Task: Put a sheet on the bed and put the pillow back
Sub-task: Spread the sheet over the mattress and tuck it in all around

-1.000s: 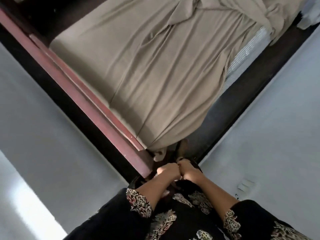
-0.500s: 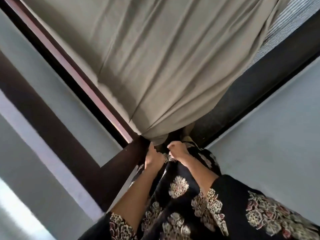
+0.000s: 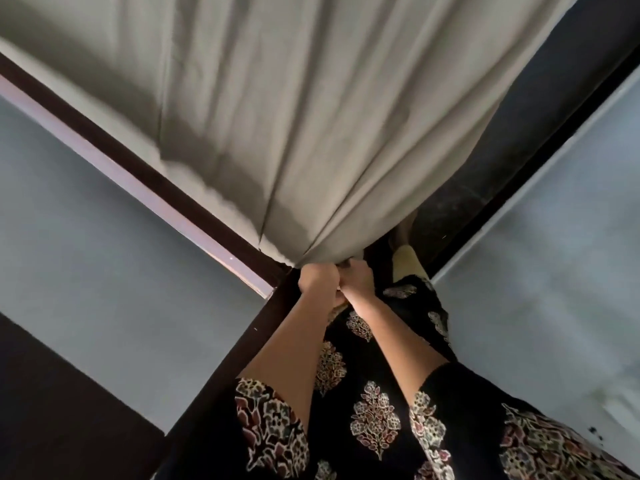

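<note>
A beige sheet (image 3: 311,109) covers the bed and fills the upper part of the view, its folds running down to one bunched corner at the near corner of the bed. My left hand (image 3: 317,278) and my right hand (image 3: 358,277) meet at that corner, side by side and touching. Both are closed on the gathered sheet corner, pulled taut toward me. The fingertips are hidden under the fabric. No pillow is in view.
A dark wooden bed frame rail (image 3: 145,174) runs along the sheet's left edge, with a dark post (image 3: 242,348) dropping from the corner. Grey walls (image 3: 104,237) stand left and right. A dark gap (image 3: 519,133) lies along the bed's right side. My dark floral dress (image 3: 374,410) fills the bottom.
The view has closed in on the bed corner. My hands have risen from just below the corner to grip the bunched sheet there, and the fabric now looks stretched tighter.
</note>
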`<move>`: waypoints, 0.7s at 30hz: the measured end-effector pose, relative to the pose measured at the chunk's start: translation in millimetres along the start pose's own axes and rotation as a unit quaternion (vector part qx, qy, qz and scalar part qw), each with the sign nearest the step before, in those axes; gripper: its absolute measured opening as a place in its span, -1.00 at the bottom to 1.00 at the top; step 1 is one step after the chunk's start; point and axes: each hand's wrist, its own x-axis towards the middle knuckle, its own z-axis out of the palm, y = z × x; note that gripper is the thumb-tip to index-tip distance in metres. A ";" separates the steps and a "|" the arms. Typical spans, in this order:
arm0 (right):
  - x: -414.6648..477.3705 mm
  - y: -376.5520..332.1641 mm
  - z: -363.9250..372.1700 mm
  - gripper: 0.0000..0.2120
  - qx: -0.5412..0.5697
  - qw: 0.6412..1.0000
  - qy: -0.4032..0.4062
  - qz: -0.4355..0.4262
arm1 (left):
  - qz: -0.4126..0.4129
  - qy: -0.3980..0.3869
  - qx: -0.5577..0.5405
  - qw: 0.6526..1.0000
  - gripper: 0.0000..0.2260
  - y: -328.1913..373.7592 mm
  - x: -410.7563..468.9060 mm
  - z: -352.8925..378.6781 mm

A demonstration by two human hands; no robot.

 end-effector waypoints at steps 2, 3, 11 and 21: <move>-4.3 16.0 -13.4 -0.78 -0.107 0.994 0.022 0.021 | -0.024 -0.009 0.060 0.998 -0.77 5.5 -8.4 -3.7; -7.7 26.9 -16.7 -0.74 -0.126 0.990 0.037 0.047 | -0.036 -0.016 0.092 0.995 -0.80 6.7 -5.0 -5.4; 7.3 47.1 -9.3 -0.80 0.001 0.991 0.023 0.133 | 0.067 0.091 0.245 0.963 -0.63 23.5 -13.6 -5.3; 10.9 -5.1 -30.3 -0.71 0.102 0.992 -0.018 -0.066 | 0.134 0.114 0.202 0.964 -0.71 22.5 0.7 -16.9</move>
